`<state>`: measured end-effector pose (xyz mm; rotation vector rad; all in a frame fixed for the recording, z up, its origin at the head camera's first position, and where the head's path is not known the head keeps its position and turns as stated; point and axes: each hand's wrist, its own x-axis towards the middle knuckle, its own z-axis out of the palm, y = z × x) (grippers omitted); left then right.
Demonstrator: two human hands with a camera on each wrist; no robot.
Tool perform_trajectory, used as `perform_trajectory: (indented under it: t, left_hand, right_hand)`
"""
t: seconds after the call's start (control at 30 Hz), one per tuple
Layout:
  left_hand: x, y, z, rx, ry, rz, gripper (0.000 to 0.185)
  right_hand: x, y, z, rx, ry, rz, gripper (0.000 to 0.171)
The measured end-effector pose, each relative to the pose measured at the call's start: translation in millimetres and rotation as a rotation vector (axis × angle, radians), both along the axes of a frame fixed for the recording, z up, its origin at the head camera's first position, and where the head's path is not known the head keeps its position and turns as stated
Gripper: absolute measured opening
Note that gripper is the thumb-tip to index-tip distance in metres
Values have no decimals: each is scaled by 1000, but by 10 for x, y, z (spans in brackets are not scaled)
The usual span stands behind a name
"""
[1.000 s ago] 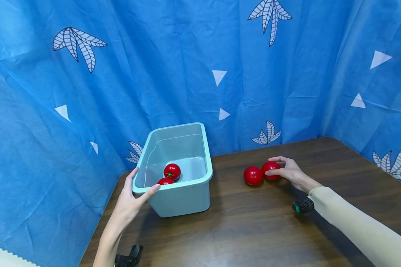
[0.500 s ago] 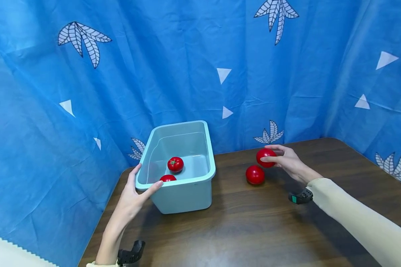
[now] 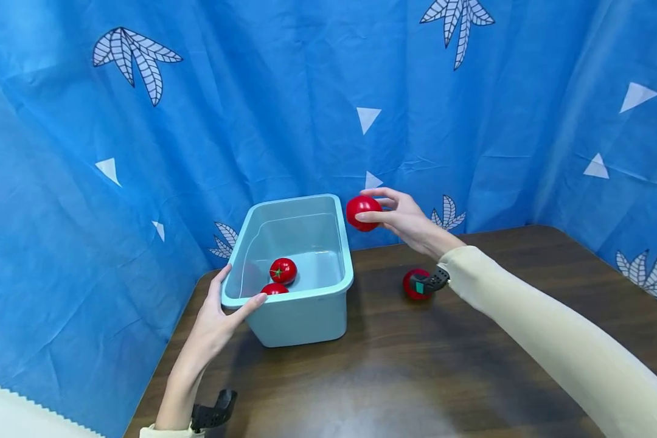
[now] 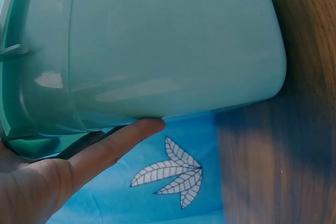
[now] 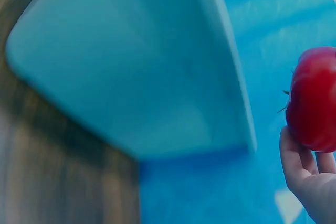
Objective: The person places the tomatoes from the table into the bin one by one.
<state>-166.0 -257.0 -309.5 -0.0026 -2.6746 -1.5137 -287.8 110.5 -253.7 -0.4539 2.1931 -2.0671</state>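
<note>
Aloft, right hand [image 3: 402, 216] pinches tomato [image 3: 361, 213] beside bin [image 3: 306, 307].

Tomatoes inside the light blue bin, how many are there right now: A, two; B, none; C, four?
A: the head view shows two tomatoes in the bin, a third held by the right hand beside the rim, a fourth on the table.

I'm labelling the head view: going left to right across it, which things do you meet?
Left hand → teal bin → held tomato → right hand → tomato on the table.
</note>
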Motion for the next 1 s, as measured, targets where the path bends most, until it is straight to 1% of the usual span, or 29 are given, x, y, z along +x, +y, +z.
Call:
perform_trajectory:
  t: [0.1,0.2,0.27,0.43,0.63,0.87,1.0]
  left_hand:
    - [18,-14,-33,7,-1,5,106]
    - [12,-9,-55,16,2,6,106]
    - [-2,2,-63,24,8,1,105]
    - [-25,36,-70,37,12,-17,105]
    - [-12,31,-53,47,30,-17,107]
    - [-3,-13,-44,28,28,-11,108]
    - [4,-48,-47,29,31,-1,107]
  right_hand:
    - [-57,-326,79,-42,9,53,62]
    - [-123,-603,137,-61,19,82,60]
    - [-172,-756,180,-70,34,81,59]
    - [-263,-1031,268,-62,62,32,63]
    - [-323,-1231,277,-37,74,45,66]
    - [-352,-1315,225,-14,58,28,67]
    - [-373,-1364,191,-10,54,52,65]
